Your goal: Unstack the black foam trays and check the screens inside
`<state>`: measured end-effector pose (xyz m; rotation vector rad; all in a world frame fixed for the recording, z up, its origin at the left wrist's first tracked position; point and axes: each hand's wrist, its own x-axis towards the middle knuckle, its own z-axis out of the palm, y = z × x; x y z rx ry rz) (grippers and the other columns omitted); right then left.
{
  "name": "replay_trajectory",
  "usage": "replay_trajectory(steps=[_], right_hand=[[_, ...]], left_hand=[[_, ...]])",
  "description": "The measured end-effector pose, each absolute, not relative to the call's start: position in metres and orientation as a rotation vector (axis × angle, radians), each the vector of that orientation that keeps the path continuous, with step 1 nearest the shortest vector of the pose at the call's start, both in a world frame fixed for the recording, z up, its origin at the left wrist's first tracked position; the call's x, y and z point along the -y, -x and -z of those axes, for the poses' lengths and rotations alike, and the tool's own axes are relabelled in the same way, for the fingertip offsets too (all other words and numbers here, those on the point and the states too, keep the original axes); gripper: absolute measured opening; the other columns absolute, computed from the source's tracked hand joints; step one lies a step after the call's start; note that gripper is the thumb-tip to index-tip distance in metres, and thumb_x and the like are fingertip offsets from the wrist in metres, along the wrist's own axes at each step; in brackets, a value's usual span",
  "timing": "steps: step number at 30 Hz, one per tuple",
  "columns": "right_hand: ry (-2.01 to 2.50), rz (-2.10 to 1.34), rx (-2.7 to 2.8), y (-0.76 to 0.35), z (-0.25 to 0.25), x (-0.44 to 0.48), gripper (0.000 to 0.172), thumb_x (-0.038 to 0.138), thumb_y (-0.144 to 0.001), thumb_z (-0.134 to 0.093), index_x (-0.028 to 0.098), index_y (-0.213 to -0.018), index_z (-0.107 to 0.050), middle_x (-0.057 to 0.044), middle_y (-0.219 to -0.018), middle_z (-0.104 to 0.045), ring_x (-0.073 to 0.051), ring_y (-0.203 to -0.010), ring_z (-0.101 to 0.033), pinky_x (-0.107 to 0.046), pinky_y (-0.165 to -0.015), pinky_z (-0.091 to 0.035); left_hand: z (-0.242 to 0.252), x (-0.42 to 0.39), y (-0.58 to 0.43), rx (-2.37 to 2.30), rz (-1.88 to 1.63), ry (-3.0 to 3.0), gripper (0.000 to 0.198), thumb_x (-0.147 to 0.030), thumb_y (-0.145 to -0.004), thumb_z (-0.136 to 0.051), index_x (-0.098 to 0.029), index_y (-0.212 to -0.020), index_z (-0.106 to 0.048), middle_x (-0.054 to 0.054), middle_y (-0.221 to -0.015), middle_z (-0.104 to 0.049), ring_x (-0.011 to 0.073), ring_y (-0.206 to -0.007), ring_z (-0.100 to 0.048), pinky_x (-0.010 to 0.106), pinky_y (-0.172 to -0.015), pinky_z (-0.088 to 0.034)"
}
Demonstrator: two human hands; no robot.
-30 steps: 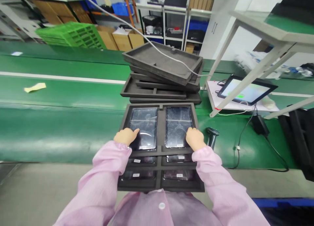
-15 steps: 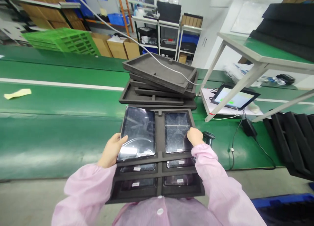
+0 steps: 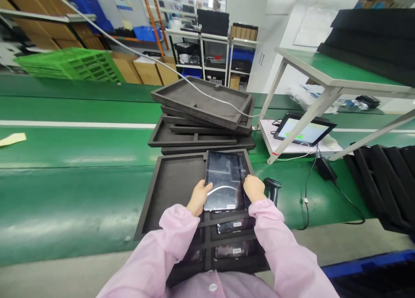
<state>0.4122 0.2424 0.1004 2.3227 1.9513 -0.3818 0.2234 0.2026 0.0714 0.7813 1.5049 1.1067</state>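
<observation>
as both hands (image 3: pixel 199 198) (image 3: pixel 254 188) clasp a tablet (image 3: pixel 225 181) — sleeves (image 3: pixel 175 233) (image 3: pixel 275 229) partly hide lower tablets (image 3: pixel 236 249)

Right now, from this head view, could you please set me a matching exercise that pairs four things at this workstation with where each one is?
Things:
1. Dark glass panel
2. Handheld barcode scanner
3. Yellow paper strip
4. Lit display screen

Places:
A. On a white sheet
B. Lying far left on the green belt
C. Between the left hand and the right hand
D. Upright, just right of the right hand

Right pairs: 1-C; 2-D; 3-B; 4-A
</observation>
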Motion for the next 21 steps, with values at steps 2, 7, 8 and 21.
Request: replay_trajectory(steps=[2,7,8,21], right_hand=[[-2.376,0.39,-1.947,-0.407,-0.102,-0.242,0.03,0.026,-0.092,-0.042,0.008,-0.101,-0.064,-0.02,-0.097,-0.066,-0.025,-0.093,-0.064,-0.031,-0.076,-0.048],[-2.47,0.42,-1.916,-0.404,-0.105,-0.239,0.034,0.033,-0.092,-0.042,0.008,-0.103,-0.062,-0.019,-0.099,-0.066,-0.027,-0.093,-0.063,-0.034,-0.077,-0.048],[-2.472,0.442,-1.916,-0.406,-0.106,-0.238,0.033,0.033,-0.092,-0.041,0.009,-0.101,-0.063,-0.017,-0.099,-0.066,-0.027,-0.093,-0.063,-0.033,-0.077,-0.048],[-2.389,0.692,-2.18,-0.439,-0.094,-0.23,0.027,0.024,-0.089,-0.045,0.02,-0.108,-0.064,-0.009,-0.104,-0.068,-0.024,-0.1,-0.061,-0.032,-0.088,-0.044]], left_hand=[[-0.069,-0.207,-0.227,-1.591,-1.063,-0.813,0.02,-0.031,-0.063,-0.063,-0.015,-0.075,-0.057,0.005,-0.077,-0.062,0.0204,-0.076,-0.056,0.032,-0.072,-0.041],[-0.076,-0.224,-0.231,-1.655,-0.924,-0.704,0.011,-0.016,-0.061,-0.065,-0.016,-0.061,-0.055,0.002,-0.058,-0.057,0.0188,-0.06,-0.055,0.031,-0.064,-0.041],[-0.078,-0.228,-0.231,-1.632,-0.899,-0.646,0.011,-0.017,-0.062,-0.065,-0.015,-0.06,-0.054,0.002,-0.055,-0.055,0.0187,-0.057,-0.054,0.031,-0.06,-0.042],[-0.105,-0.217,-0.265,-1.276,-0.925,-0.344,0.022,-0.014,-0.065,-0.061,-0.02,-0.085,-0.052,-0.001,-0.059,-0.06,0.0168,-0.048,-0.058,0.032,-0.052,-0.051]])
